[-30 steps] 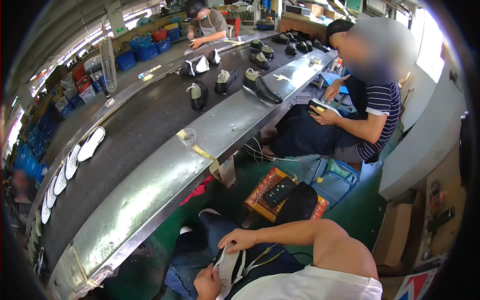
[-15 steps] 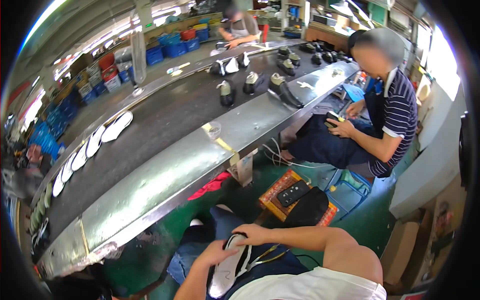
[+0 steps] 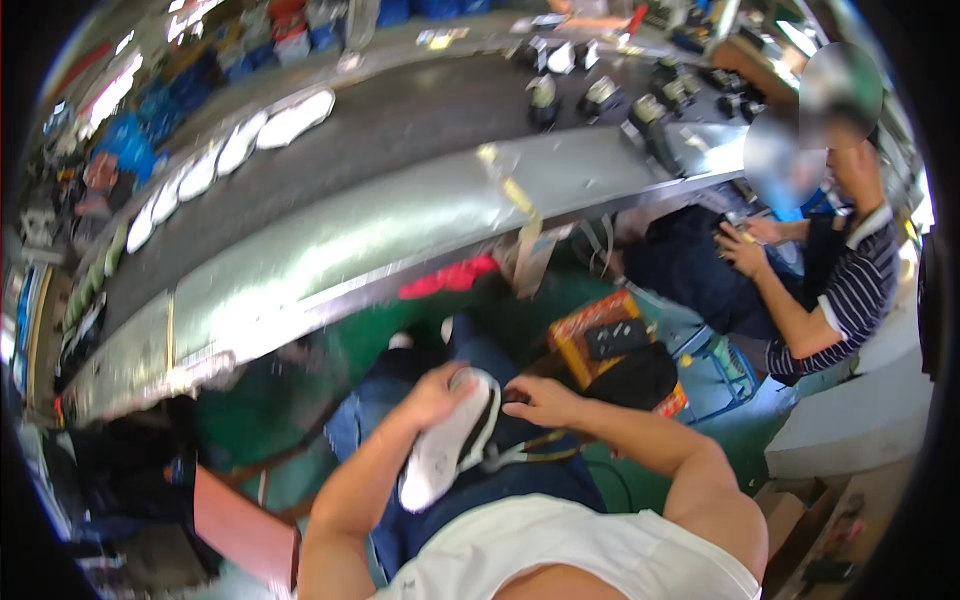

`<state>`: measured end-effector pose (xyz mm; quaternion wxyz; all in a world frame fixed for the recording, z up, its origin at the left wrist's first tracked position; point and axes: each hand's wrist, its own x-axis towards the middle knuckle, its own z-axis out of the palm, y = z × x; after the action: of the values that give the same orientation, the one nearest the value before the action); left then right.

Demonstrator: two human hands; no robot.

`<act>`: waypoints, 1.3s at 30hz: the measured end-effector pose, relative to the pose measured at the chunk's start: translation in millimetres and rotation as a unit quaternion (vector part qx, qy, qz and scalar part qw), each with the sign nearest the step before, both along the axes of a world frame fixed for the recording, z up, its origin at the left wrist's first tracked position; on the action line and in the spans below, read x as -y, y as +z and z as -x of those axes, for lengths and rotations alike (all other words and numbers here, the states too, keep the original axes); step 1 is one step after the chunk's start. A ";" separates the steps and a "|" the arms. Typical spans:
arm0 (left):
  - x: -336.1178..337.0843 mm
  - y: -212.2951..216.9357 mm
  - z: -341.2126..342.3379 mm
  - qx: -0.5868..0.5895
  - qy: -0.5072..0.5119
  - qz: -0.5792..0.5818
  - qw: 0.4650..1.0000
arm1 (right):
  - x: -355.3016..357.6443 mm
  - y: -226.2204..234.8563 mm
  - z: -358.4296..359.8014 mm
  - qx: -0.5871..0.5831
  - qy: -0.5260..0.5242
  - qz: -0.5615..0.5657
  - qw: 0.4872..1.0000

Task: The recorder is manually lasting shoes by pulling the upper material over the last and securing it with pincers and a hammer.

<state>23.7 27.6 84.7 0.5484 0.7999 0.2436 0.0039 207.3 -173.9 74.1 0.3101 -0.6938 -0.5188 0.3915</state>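
Observation:
A shoe (image 3: 440,455) with its white sole turned up lies slantwise over my lap, toe toward me. A dark strip of its upper shows along the right side. My left hand (image 3: 436,398) is closed round the far end of the sole. Just right of that end is my right hand (image 3: 548,402), thumb and fingers pinched together at something small and dark; whether this belongs to the shoe I cannot tell. Pale and yellowish straps (image 3: 530,448) lie on my dark-clothed lap beside the shoe.
Ahead runs a long bench with a black belt (image 3: 400,110) and a metal edge (image 3: 330,235). White soles (image 3: 240,143) line its left; dark shoes (image 3: 655,135) stand farther right. A co-worker in a striped shirt (image 3: 862,270) sits at right, near a blue stool (image 3: 735,380) and a patterned box (image 3: 575,330).
My right hand has come off the shoe's far end and moved right. My left hand has slid toward that end. The view has tilted down and shifted left.

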 end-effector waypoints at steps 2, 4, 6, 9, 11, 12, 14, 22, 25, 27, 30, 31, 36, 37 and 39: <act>-14.2 23.4 13.6 0.110 0.064 -0.020 0.992 | 25.5 38.6 3.2 0.143 0.174 0.052 0.973; -7.1 65.6 26.4 0.159 0.149 -0.058 0.974 | 59.2 29.3 4.4 0.197 0.246 -0.032 0.949; 4.1 63.1 47.5 0.237 0.238 0.057 0.940 | 57.2 48.5 6.7 0.214 0.250 0.051 0.943; 14.7 50.4 71.7 0.266 0.293 0.061 0.916 | 47.4 64.1 9.6 0.215 0.254 0.143 0.932; 13.9 52.1 83.4 0.290 0.342 0.128 0.885 | 40.3 67.8 2.2 0.061 0.236 0.228 0.943; 9.6 54.4 88.5 0.310 0.353 0.140 0.871 | 43.3 64.7 -2.0 0.062 0.242 0.226 0.941; 8.6 61.0 92.8 0.351 0.346 0.161 0.855 | 52.3 59.1 -9.8 -0.156 0.100 0.148 0.971; 9.1 35.4 99.1 0.201 0.187 0.122 0.954 | -12.5 101.5 47.7 -0.133 0.118 0.094 0.980; 5.0 44.5 94.4 0.201 0.159 0.155 0.954 | -32.2 102.5 51.1 -0.125 0.152 0.104 0.975; 1.4 41.0 99.4 0.198 0.164 0.160 0.953 | -45.0 107.2 54.5 -0.128 0.151 0.116 0.973; -3.8 38.1 100.9 0.200 0.166 0.169 0.951 | -64.2 101.3 61.8 -0.371 0.074 0.130 0.916; -5.1 37.3 100.4 0.205 0.164 0.170 0.950 | -63.4 94.4 67.3 -0.404 0.069 0.100 0.907; -6.7 28.6 102.7 0.179 0.178 0.167 0.953 | -57.4 89.7 64.5 -0.363 0.078 0.153 0.916; -5.6 28.1 102.3 0.188 0.187 0.174 0.948 | -56.5 86.5 65.0 -0.353 0.080 0.119 0.925; -3.5 25.9 103.1 0.196 0.195 0.185 0.943 | -57.0 85.3 66.9 -0.342 0.081 0.088 0.932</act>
<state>-79.4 31.1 110.6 0.7123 0.6045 0.2788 0.2226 140.5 -116.9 159.3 0.3740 -0.4981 -0.3989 0.6730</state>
